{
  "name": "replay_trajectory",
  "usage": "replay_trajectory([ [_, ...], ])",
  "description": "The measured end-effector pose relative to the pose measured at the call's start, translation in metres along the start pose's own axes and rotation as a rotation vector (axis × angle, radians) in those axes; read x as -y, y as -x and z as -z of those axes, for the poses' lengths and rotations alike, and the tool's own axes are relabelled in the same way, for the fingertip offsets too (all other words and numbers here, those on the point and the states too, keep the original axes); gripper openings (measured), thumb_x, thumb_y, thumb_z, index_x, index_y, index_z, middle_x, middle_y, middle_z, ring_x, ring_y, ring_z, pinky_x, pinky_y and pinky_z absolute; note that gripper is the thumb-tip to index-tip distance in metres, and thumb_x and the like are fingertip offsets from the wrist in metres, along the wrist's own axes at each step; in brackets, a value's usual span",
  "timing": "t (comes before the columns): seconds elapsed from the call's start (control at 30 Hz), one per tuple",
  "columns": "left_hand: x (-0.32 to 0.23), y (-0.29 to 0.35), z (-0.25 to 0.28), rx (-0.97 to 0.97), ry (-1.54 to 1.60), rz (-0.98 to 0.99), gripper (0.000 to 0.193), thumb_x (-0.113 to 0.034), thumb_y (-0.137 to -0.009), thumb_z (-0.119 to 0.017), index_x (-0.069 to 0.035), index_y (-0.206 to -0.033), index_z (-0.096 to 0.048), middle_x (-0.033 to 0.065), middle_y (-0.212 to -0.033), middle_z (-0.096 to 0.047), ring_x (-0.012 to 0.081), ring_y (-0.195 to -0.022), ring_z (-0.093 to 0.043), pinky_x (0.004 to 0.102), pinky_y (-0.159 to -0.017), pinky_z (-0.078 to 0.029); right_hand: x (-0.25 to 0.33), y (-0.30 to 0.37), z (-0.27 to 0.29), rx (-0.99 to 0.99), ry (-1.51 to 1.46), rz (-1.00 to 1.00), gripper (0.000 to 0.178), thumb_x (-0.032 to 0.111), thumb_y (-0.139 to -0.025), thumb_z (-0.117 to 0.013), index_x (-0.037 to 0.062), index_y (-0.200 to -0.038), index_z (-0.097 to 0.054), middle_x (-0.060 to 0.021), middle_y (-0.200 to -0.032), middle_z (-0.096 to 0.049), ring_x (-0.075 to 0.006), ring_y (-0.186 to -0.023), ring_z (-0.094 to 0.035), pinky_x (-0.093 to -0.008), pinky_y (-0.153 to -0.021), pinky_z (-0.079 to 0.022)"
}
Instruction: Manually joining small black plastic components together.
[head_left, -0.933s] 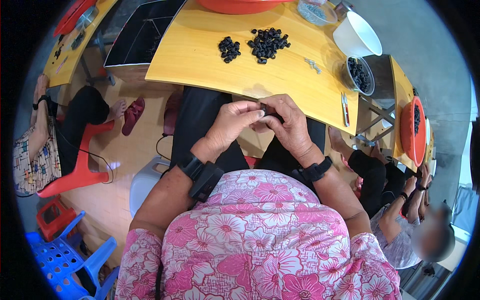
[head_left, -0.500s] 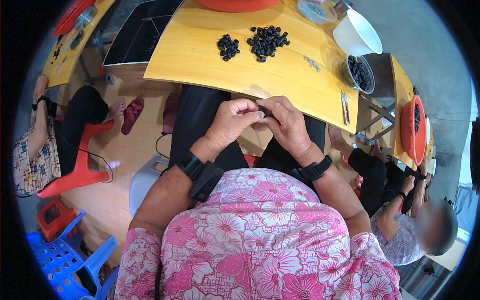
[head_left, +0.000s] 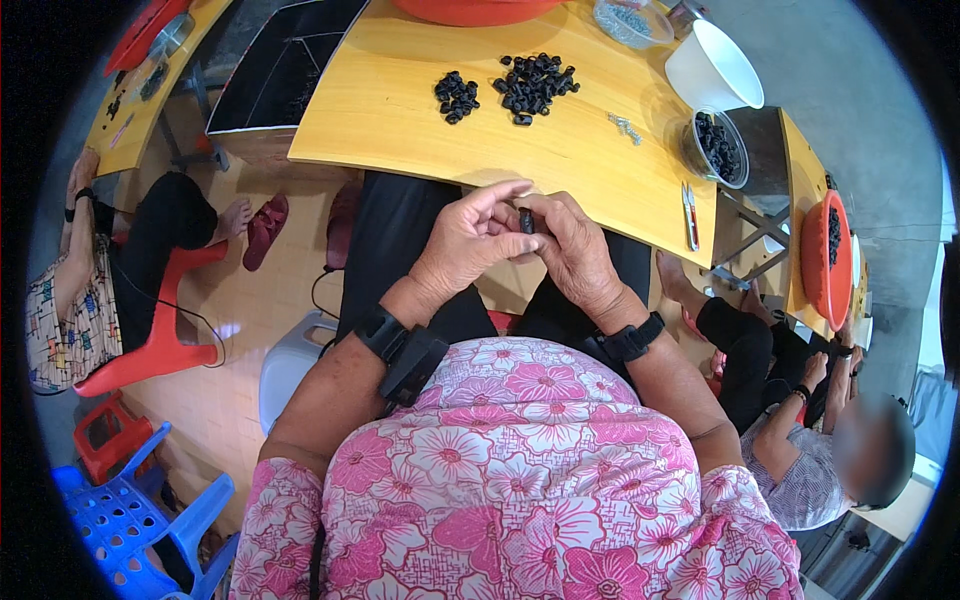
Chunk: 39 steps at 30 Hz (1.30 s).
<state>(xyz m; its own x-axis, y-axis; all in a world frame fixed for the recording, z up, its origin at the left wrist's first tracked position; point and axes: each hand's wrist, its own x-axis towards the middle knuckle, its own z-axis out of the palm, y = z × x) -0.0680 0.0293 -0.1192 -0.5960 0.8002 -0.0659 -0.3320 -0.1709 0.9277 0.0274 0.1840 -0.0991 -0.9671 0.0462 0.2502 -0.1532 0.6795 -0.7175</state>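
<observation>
A small black plastic part (head_left: pixel 526 221) sits between my two hands, just in front of the table's near edge. My right hand (head_left: pixel 573 247) pinches it between thumb and fingers. Beside it, my left hand (head_left: pixel 468 241) has its forefinger raised and its thumb stretched toward the part; whether the thumb touches is hard to see. Two piles of similar black parts lie on the yellow table: a smaller pile (head_left: pixel 457 97) on the left and a larger pile (head_left: pixel 537 84) on the right. Several small metal screws (head_left: pixel 626 128) are scattered to their right.
Red-handled snips (head_left: pixel 691 216) lie near the table's right edge. A clear tub of black parts (head_left: pixel 717 148), a white bowl (head_left: pixel 714 65) and a clear tub of screws (head_left: pixel 632 22) stand behind. A red basin (head_left: pixel 480 9) is at the far edge. Other people sit left and right.
My left forefinger has lifted and the left fingers have spread apart. The black part, mostly covered before, now shows upright in my right fingers.
</observation>
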Motion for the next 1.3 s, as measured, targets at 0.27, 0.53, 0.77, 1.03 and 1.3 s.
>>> replay_trajectory([
  [0.27, 0.002, 0.0, 0.002, 0.016, -0.201, -0.036, 0.05, -0.005, -0.079, -0.077, -0.002, -0.125, -0.06, -0.0058, -0.083, -0.053, 0.0015, -0.073, -0.047, 0.0162, -0.065, -0.042, 0.0, -0.001, 0.002, 0.005, -0.008, 0.032, 0.041, 0.003, -0.083, -0.063, 0.0059, -0.122, -0.053, -0.0156, -0.098, -0.056, -0.0324, -0.088, -0.059, -0.038, -0.079, -0.049],
  [0.53, 0.008, 0.0, 0.004, 0.013, -0.24, -0.094, 0.042, -0.013, -0.083, -0.075, -0.002, -0.122, -0.062, -0.0057, -0.083, -0.057, 0.0012, -0.072, -0.049, 0.0168, -0.066, -0.043, 0.0, -0.002, 0.002, -0.015, -0.054, 0.046, 0.042, 0.005, -0.083, -0.065, 0.0063, -0.123, -0.055, -0.0145, -0.096, -0.057, -0.0308, -0.086, -0.059, -0.0366, -0.077, -0.049],
  [0.77, 0.01, -0.001, 0.011, -0.013, -0.012, 0.125, 0.021, -0.017, -0.093, -0.064, -0.001, -0.106, -0.066, 0.0004, -0.086, -0.065, 0.0074, -0.077, -0.06, 0.0211, -0.069, -0.048, -0.001, 0.001, 0.004, -0.04, 0.027, 0.013, 0.04, 0.008, -0.082, -0.069, 0.0054, -0.12, -0.057, -0.0141, -0.095, -0.056, -0.0299, -0.082, -0.06, -0.0357, -0.073, -0.05],
  [1.03, 0.008, -0.002, 0.006, -0.012, -0.014, 0.139, 0.011, -0.014, -0.092, -0.063, -0.003, -0.093, -0.065, 0.0, -0.084, -0.064, 0.0079, -0.075, -0.061, 0.0208, -0.068, -0.048, -0.001, 0.0, 0.0, -0.064, 0.021, 0.018, 0.035, 0.005, -0.081, -0.069, 0.0039, -0.115, -0.059, -0.0135, -0.094, -0.058, -0.0296, -0.082, -0.062, -0.0349, -0.07, -0.051],
  [1.3, 0.007, -0.003, 0.01, -0.005, -0.174, 0.143, 0.012, -0.012, -0.092, -0.062, -0.002, -0.087, -0.065, 0.0006, -0.08, -0.064, 0.0074, -0.072, -0.06, 0.0214, -0.067, -0.049, -0.002, 0.001, -0.001, -0.024, 0.101, 0.068, 0.038, 0.002, -0.08, -0.067, 0.0044, -0.117, -0.058, -0.0143, -0.093, -0.057, -0.033, -0.08, -0.061, -0.0374, -0.069, -0.051],
])
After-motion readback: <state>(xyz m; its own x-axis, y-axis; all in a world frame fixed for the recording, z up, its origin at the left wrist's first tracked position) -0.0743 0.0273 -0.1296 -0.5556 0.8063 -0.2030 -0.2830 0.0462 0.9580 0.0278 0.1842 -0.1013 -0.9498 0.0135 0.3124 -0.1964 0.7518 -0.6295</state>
